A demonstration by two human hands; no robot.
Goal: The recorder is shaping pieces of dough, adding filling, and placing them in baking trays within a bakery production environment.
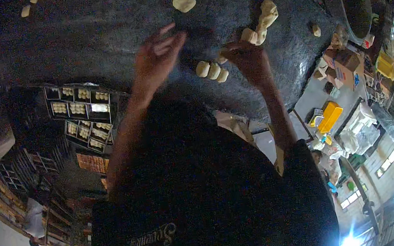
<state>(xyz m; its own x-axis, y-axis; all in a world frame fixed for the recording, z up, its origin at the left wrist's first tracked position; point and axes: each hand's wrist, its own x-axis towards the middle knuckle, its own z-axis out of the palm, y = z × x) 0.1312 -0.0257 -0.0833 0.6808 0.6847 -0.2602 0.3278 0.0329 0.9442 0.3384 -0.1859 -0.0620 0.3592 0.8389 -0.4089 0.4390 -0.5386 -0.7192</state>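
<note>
While the dark table [93,32] takes up most of the view, both hands work near its close edge. Left hand [159,52] is flat on the top, fingers spread, holding nothing. Right hand [247,58] is curled, fingertips pinching at a dough piece [222,59], right beside three dough balls [212,70] in a row. Looks like portioning: next pinch probably comes off the dough lump [261,23] just past the right hand. Dough's pale, soft, lumpy. Farther out, a loose dough bit [183,3] sits mid-table, more near the far edge.
</note>
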